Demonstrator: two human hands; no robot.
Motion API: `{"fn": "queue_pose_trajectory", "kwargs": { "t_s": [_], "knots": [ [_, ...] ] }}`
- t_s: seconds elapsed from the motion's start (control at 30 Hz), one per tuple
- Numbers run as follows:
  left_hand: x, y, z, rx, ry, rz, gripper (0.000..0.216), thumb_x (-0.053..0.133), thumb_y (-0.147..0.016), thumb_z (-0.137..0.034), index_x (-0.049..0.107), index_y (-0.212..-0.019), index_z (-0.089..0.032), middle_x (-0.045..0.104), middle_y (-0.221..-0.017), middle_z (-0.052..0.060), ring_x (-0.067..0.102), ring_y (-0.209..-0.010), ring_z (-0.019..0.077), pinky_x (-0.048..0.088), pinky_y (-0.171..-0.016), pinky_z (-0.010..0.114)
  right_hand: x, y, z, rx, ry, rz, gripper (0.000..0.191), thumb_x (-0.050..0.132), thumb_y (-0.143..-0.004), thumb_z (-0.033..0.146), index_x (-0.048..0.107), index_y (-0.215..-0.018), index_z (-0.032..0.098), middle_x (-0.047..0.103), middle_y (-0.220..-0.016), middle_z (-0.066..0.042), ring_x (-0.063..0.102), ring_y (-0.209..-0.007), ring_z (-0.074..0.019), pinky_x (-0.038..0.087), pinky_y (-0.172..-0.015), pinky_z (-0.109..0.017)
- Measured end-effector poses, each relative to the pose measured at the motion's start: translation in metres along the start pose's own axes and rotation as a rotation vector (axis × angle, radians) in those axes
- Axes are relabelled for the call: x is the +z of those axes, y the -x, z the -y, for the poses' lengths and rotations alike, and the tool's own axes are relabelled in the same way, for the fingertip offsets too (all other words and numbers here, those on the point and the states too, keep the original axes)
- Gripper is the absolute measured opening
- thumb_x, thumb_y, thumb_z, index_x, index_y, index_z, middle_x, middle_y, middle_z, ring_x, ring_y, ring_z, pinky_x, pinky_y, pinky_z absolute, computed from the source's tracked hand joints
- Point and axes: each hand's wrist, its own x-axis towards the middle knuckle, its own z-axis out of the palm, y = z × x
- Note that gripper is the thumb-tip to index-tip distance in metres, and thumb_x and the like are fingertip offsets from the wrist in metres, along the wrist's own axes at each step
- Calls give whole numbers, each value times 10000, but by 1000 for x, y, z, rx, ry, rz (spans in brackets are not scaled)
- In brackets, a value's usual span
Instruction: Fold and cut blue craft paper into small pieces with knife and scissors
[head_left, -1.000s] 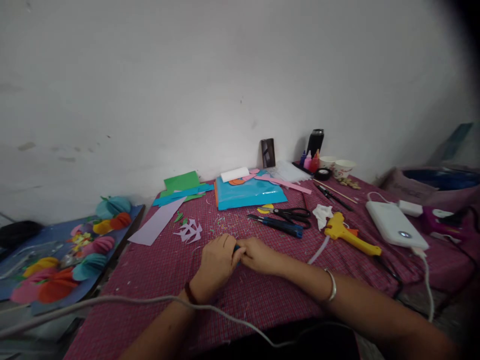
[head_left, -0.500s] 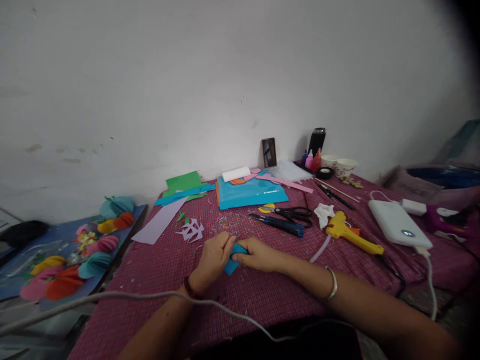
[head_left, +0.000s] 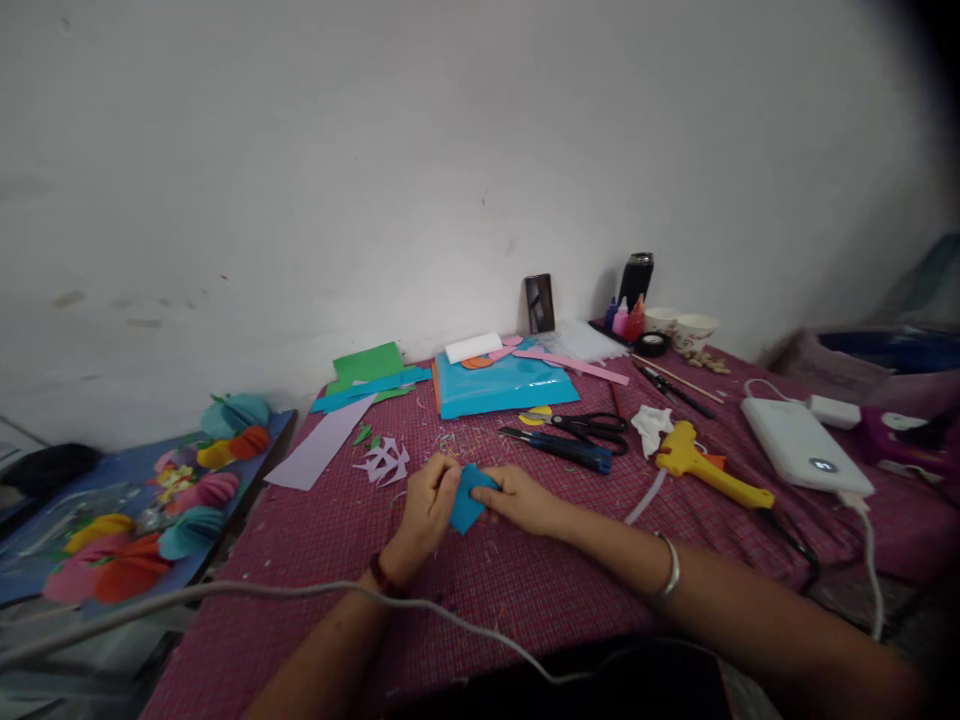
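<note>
A small piece of blue paper (head_left: 466, 505), seemingly folded, is held up between my two hands over the near middle of the table. My left hand (head_left: 429, 503) grips its left edge with curled fingers, thumb on top. From the right side, my right hand (head_left: 521, 500) pinches the paper between thumb and fingers. Just beyond lie a blue cutter knife (head_left: 559, 449) and black-handled scissors (head_left: 589, 428). Lilac paper cut-outs (head_left: 384, 462) rest to the left, with tiny paper scraps scattered between.
A yellow glue gun (head_left: 709, 470) and a white power bank (head_left: 802, 445) lie on the right. Coloured sheets (head_left: 502, 385) are at the back. Paper pumpkin-like shapes (head_left: 191, 530) sit on a blue surface at left. A white cable (head_left: 300, 590) crosses in front of my forearms.
The blue paper has come up and shows more of its face. My hands have drawn slightly apart, the right fingers now more open along its edge.
</note>
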Motion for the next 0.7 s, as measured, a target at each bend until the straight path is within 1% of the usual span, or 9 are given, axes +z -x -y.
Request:
{"fn": "queue_pose_trajectory", "kwargs": {
  "t_s": [0.1,0.17,0.23,0.3,0.4,0.53,0.6,0.63,0.7],
  "knots": [
    [2,-5,5,-185,331,-78,275,472,-875,-458,516,-875,-186,547,-733,-15,508,-613,121,400,-564,235,-3,-4,-2,9,-129,-85,432,515,-823,568,525,-701,153,551,-578,17,502,-493,-93,402,-496,-209],
    [6,-7,10,-310,538,-12,303,544,-831,-479,507,-913,-190,567,-711,-19,519,-568,120,420,-549,243,-4,-6,-2,18,-197,-116,471,523,-801,612,536,-713,149,575,-589,6,512,-489,-93,411,-497,-212],
    [10,-8,15,-373,641,93,312,613,-795,-454,530,-897,-171,587,-682,-10,539,-563,125,445,-574,261,-5,-7,0,23,-242,-128,487,537,-784,629,541,-712,148,584,-591,4,515,-481,-90,415,-493,-212],
    [13,-7,18,-387,635,136,295,651,-777,-422,566,-846,-148,604,-664,2,556,-586,128,457,-611,267,-5,-7,1,31,-265,-135,491,549,-771,636,536,-710,149,584,-589,6,516,-478,-89,417,-488,-212],
    [14,-8,20,-397,580,89,293,658,-768,-428,582,-800,-147,599,-629,-12,551,-571,120,447,-587,250,-3,-5,-1,66,-289,-137,474,566,-765,625,523,-774,154,597,-615,5,528,-486,-92,428,-496,-219],
    [13,-9,19,-402,520,11,285,642,-775,-435,548,-793,-167,562,-605,-31,537,-538,114,434,-537,246,-1,-6,-7,114,-314,-156,462,504,-831,577,462,-1048,171,604,-698,8,543,-508,-107,444,-503,-241],
    [10,-11,17,-426,509,-6,276,598,-806,-448,513,-833,-187,574,-634,-26,552,-530,124,434,-506,256,-8,-8,-5,115,-235,-251,437,480,-858,533,438,-1115,182,596,-774,-10,555,-569,-122,465,-540,-268],
    [6,-13,16,-440,503,-13,273,580,-817,-455,491,-849,-199,578,-643,-26,557,-519,128,428,-480,255,-14,-9,0,89,-168,-323,403,490,-860,506,459,-1098,182,591,-818,-27,563,-629,-134,478,-587,-289],
    [-7,-18,16,-465,476,-26,280,589,-808,-456,463,-850,-210,568,-623,-38,540,-471,120,391,-417,235,-29,-6,22,-39,-46,-461,299,522,-855,458,532,-952,175,580,-865,-54,558,-753,-157,481,-717,-331]
  ]
}}
